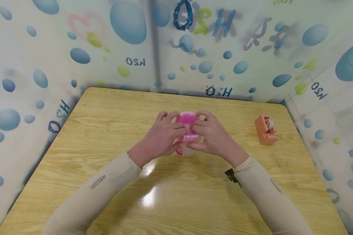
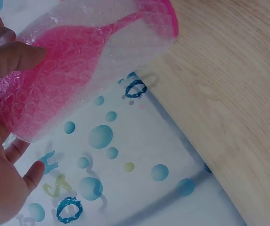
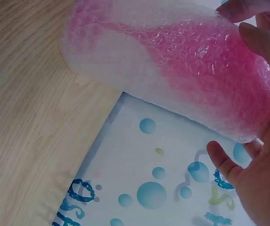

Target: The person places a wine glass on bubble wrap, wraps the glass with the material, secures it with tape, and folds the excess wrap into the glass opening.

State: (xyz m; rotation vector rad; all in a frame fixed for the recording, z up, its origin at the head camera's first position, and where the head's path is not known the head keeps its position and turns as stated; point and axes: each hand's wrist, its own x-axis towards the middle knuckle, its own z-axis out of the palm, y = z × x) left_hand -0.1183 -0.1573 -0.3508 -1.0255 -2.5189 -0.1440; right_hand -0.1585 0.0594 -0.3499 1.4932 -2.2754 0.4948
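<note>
A pink goblet (image 1: 187, 118) stands upright on the table, wrapped in clear bubble wrap (image 3: 125, 59). Through the wrap in the left wrist view, its bowl (image 2: 71, 54), narrow stem and round foot show. My left hand (image 1: 164, 137) holds the wrapped bowl from the left, thumb and fingers bent around it. From the right, my right hand (image 1: 213, 133) grips the same upper part with curled fingers. In the head view the hands hide both sides of the goblet. Some little fingers stand off the wrap in the wrist views.
On the right part of the table stands an orange tape dispenser (image 1: 266, 130) with a roll of clear tape (image 1: 269, 123). A small black piece (image 1: 231, 176) shows by the right cuff. Walls with printed bubbles (image 1: 129, 23) border the wooden table (image 1: 176, 202).
</note>
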